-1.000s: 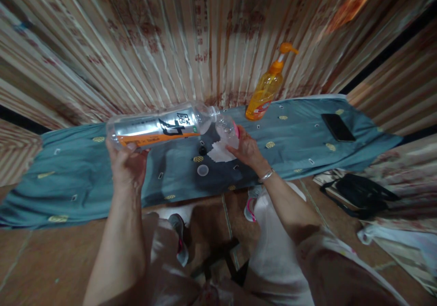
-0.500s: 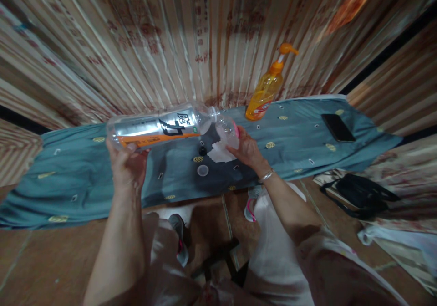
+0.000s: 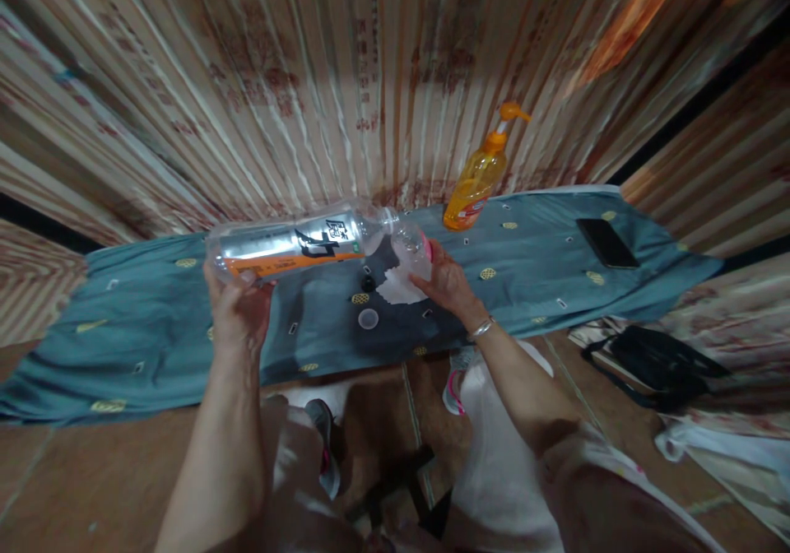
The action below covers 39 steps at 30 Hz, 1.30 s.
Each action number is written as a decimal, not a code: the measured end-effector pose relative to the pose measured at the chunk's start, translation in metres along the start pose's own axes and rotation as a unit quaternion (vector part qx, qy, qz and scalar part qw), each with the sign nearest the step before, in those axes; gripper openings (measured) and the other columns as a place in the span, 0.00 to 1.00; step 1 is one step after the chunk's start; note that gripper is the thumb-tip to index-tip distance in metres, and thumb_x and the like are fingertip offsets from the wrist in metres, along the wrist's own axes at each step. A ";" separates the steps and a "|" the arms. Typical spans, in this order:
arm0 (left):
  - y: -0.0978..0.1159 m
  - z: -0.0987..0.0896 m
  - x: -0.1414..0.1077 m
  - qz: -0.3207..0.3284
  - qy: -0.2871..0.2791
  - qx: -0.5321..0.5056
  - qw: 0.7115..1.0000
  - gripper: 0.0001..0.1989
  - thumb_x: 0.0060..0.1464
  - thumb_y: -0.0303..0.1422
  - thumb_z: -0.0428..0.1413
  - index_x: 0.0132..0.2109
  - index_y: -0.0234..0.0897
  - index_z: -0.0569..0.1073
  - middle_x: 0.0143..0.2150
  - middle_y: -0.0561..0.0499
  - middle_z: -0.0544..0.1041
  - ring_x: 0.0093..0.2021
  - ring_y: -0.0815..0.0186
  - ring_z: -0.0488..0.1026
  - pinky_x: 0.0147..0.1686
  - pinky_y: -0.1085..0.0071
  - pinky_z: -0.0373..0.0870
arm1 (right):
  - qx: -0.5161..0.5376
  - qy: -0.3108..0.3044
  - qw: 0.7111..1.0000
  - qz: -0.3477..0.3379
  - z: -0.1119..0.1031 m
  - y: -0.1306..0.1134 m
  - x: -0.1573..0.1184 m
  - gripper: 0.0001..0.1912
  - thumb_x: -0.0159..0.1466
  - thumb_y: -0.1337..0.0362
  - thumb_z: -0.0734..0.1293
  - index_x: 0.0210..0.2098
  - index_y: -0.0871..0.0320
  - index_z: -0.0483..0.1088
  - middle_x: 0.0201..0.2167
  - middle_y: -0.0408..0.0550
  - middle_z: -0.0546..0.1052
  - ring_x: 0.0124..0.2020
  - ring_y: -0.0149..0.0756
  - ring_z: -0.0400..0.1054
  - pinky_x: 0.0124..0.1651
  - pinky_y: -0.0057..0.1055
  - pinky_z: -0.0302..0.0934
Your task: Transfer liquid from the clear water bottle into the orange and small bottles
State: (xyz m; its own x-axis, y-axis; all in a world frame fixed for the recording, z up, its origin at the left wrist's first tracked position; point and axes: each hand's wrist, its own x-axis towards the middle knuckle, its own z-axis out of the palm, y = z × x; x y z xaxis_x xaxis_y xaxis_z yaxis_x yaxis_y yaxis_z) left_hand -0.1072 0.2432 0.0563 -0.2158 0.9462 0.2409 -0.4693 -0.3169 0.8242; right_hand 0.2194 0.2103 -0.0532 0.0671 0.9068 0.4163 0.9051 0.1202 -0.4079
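My left hand (image 3: 240, 306) is closed round the base end of a large clear plastic bottle (image 3: 290, 240) with a silver and orange label. The bottle lies almost level above the cloth, its neck pointing right. In my right hand (image 3: 453, 281) is a small clear plastic container (image 3: 408, 242) with a pink end. The bottle's mouth meets the container's left side; whether it reaches inside I cannot tell. Beneath them is a torn-edged white piece (image 3: 400, 287), perhaps paper. A small black cap (image 3: 369, 283) and a round translucent lid (image 3: 368, 318) lie nearby on the cloth.
A teal patterned cloth (image 3: 166, 322) covers the narrow table. An orange pump bottle (image 3: 475, 187) stands at the back, and a black phone (image 3: 606, 243) lies to the right. Striped curtains (image 3: 309, 84) hang behind. A black bag (image 3: 660, 364) rests low on the right.
The whole view has shifted slightly, so the table sits a little lower. Both hands keep their hold, with the bottle and the container still mouth to mouth.
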 end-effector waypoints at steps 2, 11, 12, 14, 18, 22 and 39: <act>0.000 -0.002 0.000 -0.004 -0.003 0.004 1.000 0.20 0.34 0.27 0.67 0.38 0.46 0.75 0.42 0.54 0.80 0.38 0.65 0.74 0.30 0.73 0.70 | -0.001 -0.001 1.000 0.004 0.001 0.000 0.000 0.42 0.66 0.53 0.72 0.70 0.70 0.57 0.63 0.73 0.74 0.64 0.58 0.72 0.66 0.53 0.69; -0.001 -0.008 -0.001 -0.008 -0.008 0.010 1.000 0.19 0.39 0.27 0.68 0.40 0.46 0.75 0.46 0.55 0.80 0.42 0.64 0.74 0.34 0.71 0.70 | -0.001 0.005 1.000 -0.008 0.004 -0.001 0.001 0.40 0.66 0.53 0.72 0.69 0.68 0.58 0.62 0.74 0.75 0.63 0.60 0.73 0.65 0.56 0.69; -0.001 -0.008 -0.001 -0.008 -0.003 0.007 1.000 0.19 0.38 0.27 0.68 0.40 0.46 0.75 0.45 0.55 0.80 0.42 0.64 0.74 0.34 0.71 0.70 | 0.002 0.005 1.000 -0.008 0.004 -0.002 0.001 0.40 0.66 0.52 0.72 0.69 0.68 0.58 0.61 0.75 0.76 0.62 0.60 0.74 0.64 0.55 0.70; -0.001 -0.008 -0.001 -0.010 0.005 0.005 1.000 0.20 0.37 0.27 0.68 0.40 0.46 0.75 0.45 0.55 0.80 0.41 0.64 0.75 0.34 0.71 0.70 | 0.006 0.008 1.000 -0.006 0.004 -0.002 0.001 0.40 0.67 0.51 0.71 0.69 0.69 0.58 0.60 0.75 0.76 0.60 0.59 0.75 0.63 0.54 0.70; 0.000 -0.007 0.000 -0.012 0.004 0.019 1.000 0.18 0.37 0.29 0.68 0.38 0.44 0.75 0.45 0.52 0.79 0.42 0.62 0.75 0.34 0.71 0.70 | 0.017 0.020 1.000 -0.012 0.007 -0.001 0.000 0.40 0.67 0.51 0.70 0.69 0.71 0.59 0.60 0.76 0.76 0.62 0.61 0.73 0.63 0.57 0.70; 0.000 -0.007 0.001 -0.010 -0.001 0.026 1.000 0.18 0.37 0.30 0.68 0.38 0.43 0.74 0.43 0.50 0.79 0.44 0.60 0.75 0.34 0.70 0.70 | 0.036 0.030 0.999 -0.017 0.010 0.001 0.000 0.40 0.66 0.52 0.72 0.70 0.68 0.60 0.61 0.76 0.75 0.63 0.61 0.73 0.64 0.63 0.69; 0.000 -0.020 0.008 -0.060 0.026 0.026 0.997 0.22 0.38 0.27 0.69 0.42 0.49 0.77 0.39 0.57 0.81 0.42 0.62 0.77 0.34 0.70 0.74 | 0.027 0.011 0.999 -0.022 0.006 -0.005 0.002 0.40 0.66 0.53 0.73 0.68 0.72 0.61 0.61 0.79 0.75 0.64 0.63 0.72 0.64 0.59 0.70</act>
State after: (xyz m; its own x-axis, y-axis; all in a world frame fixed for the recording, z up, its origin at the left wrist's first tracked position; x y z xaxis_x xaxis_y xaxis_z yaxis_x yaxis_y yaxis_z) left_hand -0.1257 0.2490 0.0483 -0.2053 0.9722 0.1122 -0.4497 -0.1956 0.8715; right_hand 0.2122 0.2135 -0.0549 0.0370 0.8912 0.4521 0.8838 0.1820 -0.4310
